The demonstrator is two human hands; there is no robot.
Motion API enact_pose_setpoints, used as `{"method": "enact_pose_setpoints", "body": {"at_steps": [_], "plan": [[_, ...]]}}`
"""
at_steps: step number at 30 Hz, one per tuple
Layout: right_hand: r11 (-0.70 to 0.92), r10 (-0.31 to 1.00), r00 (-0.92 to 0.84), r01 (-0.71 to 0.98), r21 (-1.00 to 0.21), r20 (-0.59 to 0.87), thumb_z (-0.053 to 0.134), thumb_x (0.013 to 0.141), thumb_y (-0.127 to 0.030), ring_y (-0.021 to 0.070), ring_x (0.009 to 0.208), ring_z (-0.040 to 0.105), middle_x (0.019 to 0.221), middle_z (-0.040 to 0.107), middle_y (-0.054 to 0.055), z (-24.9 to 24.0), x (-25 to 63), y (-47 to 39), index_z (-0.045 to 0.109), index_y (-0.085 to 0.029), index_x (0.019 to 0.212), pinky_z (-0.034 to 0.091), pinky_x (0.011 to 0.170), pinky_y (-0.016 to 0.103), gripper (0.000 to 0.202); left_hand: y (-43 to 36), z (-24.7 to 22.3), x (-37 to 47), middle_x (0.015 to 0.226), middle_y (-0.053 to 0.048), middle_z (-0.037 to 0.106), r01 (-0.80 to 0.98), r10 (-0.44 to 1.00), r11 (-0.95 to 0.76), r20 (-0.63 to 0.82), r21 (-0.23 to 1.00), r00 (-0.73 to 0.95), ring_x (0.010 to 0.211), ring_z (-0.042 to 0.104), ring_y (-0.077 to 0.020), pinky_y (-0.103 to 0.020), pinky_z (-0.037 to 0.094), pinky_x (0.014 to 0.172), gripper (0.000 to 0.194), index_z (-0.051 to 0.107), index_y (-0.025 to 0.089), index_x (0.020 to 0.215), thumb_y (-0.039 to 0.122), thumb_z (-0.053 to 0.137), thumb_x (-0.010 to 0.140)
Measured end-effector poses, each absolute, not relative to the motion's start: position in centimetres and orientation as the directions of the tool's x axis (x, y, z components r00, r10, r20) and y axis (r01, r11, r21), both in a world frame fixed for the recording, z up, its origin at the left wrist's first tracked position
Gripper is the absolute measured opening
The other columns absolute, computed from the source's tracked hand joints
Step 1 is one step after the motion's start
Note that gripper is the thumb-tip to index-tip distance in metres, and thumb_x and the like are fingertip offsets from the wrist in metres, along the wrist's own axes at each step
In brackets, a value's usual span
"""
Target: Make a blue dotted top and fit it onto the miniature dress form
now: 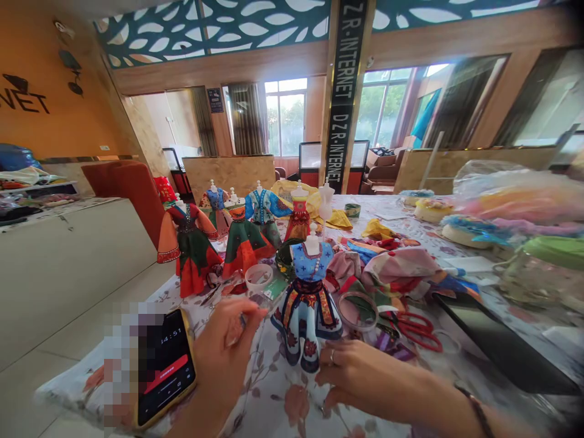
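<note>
A small dress form in a blue patterned top and a white-and-navy flowered skirt (305, 316) stands upright in front of me. My right hand (365, 374) is beside its hem, fingertips at the skirt's lower right edge, fingers slightly bent and apart. To the left of the skirt is my left hand (225, 344), raised over the cloth with thumb and fingertips pinched together. Whatever is in that pinch, if anything, is too small to see. A phone (166, 368) with a lit screen lies left of that wrist. Red-handled scissors (417, 330) rest beyond my right hand.
Several dressed mini forms, including one in red and green (187, 243), stand behind left. A bare white form (325, 204) is among them. Fabric scraps (396, 267), a clear round container (358, 311), a dark tablet (502, 347) and a green-lidded jar (547, 274) occupy the right.
</note>
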State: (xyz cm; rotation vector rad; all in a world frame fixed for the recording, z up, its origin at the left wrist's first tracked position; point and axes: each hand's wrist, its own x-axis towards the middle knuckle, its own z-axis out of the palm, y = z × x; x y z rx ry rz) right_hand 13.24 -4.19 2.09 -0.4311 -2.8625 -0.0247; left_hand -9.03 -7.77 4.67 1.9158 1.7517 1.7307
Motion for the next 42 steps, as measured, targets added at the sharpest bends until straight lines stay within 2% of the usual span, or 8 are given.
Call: {"method": "enact_pose_setpoints", "body": {"at_steps": [4,8,12,18,26,32,37,42], "plan": [[0.904,0.401,-0.899,0.358,-0.234,0.174,0.068,0.078,-0.016,0.0146,0.086,0.064,0.091,0.069,0.000,0.0,13.0,-4.5,0.066,-0.021,0.088,0.048,0.070,0.021,0.011,-8.8,2.1,-9.7,0.081,0.000,0.068,0.691,0.751,-0.576,0.617,0.438,0.235,0.077,0.065,-0.0164,-0.026,0.052,0.077,0.015,0.061,0.026,0.081,0.013,0.053,0.083],[0.848,0.436,-0.899,0.400,-0.347,0.031,0.063,0.082,-0.015,0.0138,0.080,0.064,0.090,0.068,0.001,-0.7,12.9,-4.4,0.066,-0.020,0.088,0.048,0.066,0.019,0.008,-8.3,0.2,-9.3,0.085,-0.004,0.070,0.656,0.754,-0.657,0.336,0.373,0.564,0.080,0.065,-0.0180,-0.027,0.052,0.076,0.027,0.066,0.021,0.084,0.010,0.042,0.086],[0.835,0.447,-0.892,0.441,-0.330,-0.061,0.055,0.087,-0.015,0.0166,0.084,0.063,0.090,0.068,0.004,-0.7,12.9,-4.6,0.065,-0.016,0.086,0.048,0.071,0.023,0.010,-7.5,-1.7,-8.3,0.097,-0.007,0.067,0.730,0.871,-0.453,0.081,0.511,0.484,0.090,0.062,-0.0195,-0.030,0.049,0.083,0.032,0.069,0.019,0.087,0.003,0.043,0.078],[0.808,0.514,-0.858,0.487,-0.331,-0.009,0.050,0.091,-0.014,0.0187,0.090,0.061,0.094,0.067,0.006,-0.5,13.4,-5.5,0.063,-0.015,0.091,0.048,0.076,0.027,0.013,-7.3,-2.8,-7.3,0.086,-0.003,0.064,0.712,0.937,-0.229,-0.047,0.664,0.345,0.077,0.061,-0.0168,-0.026,0.048,0.073,0.028,0.069,0.020,0.076,0.006,0.045,0.072],[0.692,0.682,-0.729,0.615,-0.377,0.062,0.055,0.088,-0.019,0.0172,0.081,0.064,0.091,0.067,0.003,-1.8,14.5,-5.4,0.063,-0.019,0.091,0.047,0.068,0.025,0.009,-7.9,-2.3,-6.6,0.091,-0.005,0.064,0.791,0.941,-0.238,-0.069,0.564,0.332,0.081,0.060,-0.0164,-0.024,0.046,0.075,0.027,0.065,0.019,0.081,0.005,0.042,0.078],[0.513,0.858,-0.476,0.786,-0.345,0.190,0.050,0.086,-0.014,0.0171,0.074,0.064,0.092,0.064,0.007,-2.0,17.9,-2.4,0.065,-0.018,0.087,0.049,0.067,0.028,0.015,-7.9,-2.5,-7.0,0.096,-0.006,0.067,0.835,0.858,-0.450,-0.107,0.316,0.503,0.095,0.058,-0.0196,-0.026,0.045,0.083,0.038,0.066,0.019,0.077,-0.007,0.040,0.070],[0.435,0.893,-0.356,0.842,-0.321,0.276,0.044,0.080,-0.003,0.0244,0.097,0.062,0.121,0.054,0.014,-3.4,20.9,-0.2,0.063,-0.017,0.099,0.050,0.077,0.036,0.030,-7.9,-3.0,-7.2,0.098,-0.009,0.066,0.849,0.877,-0.438,-0.067,0.295,0.476,0.098,0.057,-0.0228,-0.031,0.045,0.086,0.037,0.066,0.018,0.083,-0.006,0.041,0.070],[0.476,0.869,-0.374,0.809,-0.344,0.323,0.043,0.081,-0.003,0.0218,0.088,0.063,0.107,0.062,0.011,-4.4,21.3,0.8,0.064,-0.019,0.083,0.050,0.076,0.035,0.026,-7.8,-4.5,-7.5,0.099,-0.008,0.068,0.826,0.890,-0.427,0.013,0.367,0.455,0.094,0.059,-0.0226,-0.032,0.045,0.087,0.037,0.067,0.018,0.089,-0.003,0.045,0.068]]}}
